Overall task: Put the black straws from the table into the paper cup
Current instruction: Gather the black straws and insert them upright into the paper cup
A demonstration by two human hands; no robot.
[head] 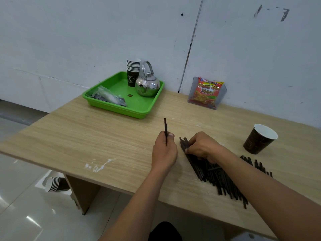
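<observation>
Collecting stage here: left hand (164, 150) pinches a couple of black straws (165, 126) upright, right hand (202, 147) is curled onto the straw pile (217, 173) on the table (104, 136), pinching more. The paper cup (259, 139) sits empty far right, so next I'd guess the bundle goes there.

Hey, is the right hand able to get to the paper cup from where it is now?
Probably yes: the paper cup stands right of the right hand with only bare table between them, though the hand grips black straws.
</observation>
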